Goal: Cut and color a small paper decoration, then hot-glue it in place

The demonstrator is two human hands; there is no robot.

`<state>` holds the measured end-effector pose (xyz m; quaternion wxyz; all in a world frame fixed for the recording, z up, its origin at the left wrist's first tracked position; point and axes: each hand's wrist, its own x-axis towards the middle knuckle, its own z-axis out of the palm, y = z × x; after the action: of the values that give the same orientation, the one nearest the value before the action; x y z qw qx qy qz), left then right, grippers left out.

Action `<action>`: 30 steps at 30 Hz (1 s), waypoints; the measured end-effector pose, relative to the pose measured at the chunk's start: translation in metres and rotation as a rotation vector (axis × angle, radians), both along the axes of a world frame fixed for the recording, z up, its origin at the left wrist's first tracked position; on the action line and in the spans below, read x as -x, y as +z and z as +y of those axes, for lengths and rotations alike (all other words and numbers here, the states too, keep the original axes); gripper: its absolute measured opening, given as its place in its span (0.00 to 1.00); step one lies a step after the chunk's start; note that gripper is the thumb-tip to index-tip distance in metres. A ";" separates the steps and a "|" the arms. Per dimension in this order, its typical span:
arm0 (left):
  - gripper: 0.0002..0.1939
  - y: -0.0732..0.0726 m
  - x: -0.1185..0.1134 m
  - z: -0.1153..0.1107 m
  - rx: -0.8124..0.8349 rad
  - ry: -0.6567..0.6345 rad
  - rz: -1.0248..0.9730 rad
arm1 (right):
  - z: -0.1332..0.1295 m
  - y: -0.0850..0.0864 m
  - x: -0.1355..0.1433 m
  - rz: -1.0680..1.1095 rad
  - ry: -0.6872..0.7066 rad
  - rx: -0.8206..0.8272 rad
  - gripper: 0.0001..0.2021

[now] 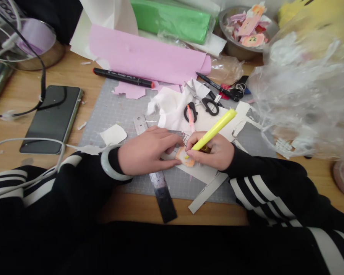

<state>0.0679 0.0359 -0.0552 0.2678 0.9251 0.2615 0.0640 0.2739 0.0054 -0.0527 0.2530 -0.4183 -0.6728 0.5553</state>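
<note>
My right hand (213, 149) is closed around a yellow marker pen (216, 128), which slants up to the right. Its lower end meets a small white paper cutout (183, 154) with orange edges. My left hand (153, 149) grips the left side of that cutout between thumb and fingers. Under both hands lies a grey gridded cutting mat (103, 107) with loose paper on it. A metal ruler (158, 181) passes beneath my left hand. Just beyond my hands, scissors (202, 101) with black handles lie beside an orange-pink pen (190, 116).
A phone (53, 118) and cables lie at left. Pink sheets (149, 57), a green pack (172, 19) and a metal bowl (222, 19) of paper cutouts stand behind. Black markers (123, 77) rest across the mat's far side. Clear plastic bags (306, 91) bulge at right.
</note>
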 end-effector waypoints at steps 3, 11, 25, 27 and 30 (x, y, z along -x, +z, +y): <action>0.12 0.000 0.000 0.000 -0.006 0.003 -0.003 | 0.000 0.000 0.000 0.007 0.003 0.008 0.04; 0.12 0.001 -0.001 0.001 0.011 0.003 0.018 | -0.001 0.001 0.000 -0.009 -0.001 0.014 0.04; 0.12 0.002 -0.001 0.001 0.006 0.000 0.021 | -0.001 -0.001 -0.001 -0.001 -0.005 -0.006 0.04; 0.12 0.001 -0.001 0.001 0.005 -0.003 0.020 | -0.001 -0.001 -0.001 -0.001 -0.001 -0.014 0.04; 0.13 0.001 -0.001 0.001 0.004 -0.003 0.027 | 0.000 -0.001 -0.001 0.000 0.003 -0.007 0.04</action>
<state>0.0688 0.0368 -0.0544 0.2664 0.9257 0.2639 0.0506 0.2745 0.0051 -0.0539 0.2539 -0.4164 -0.6754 0.5532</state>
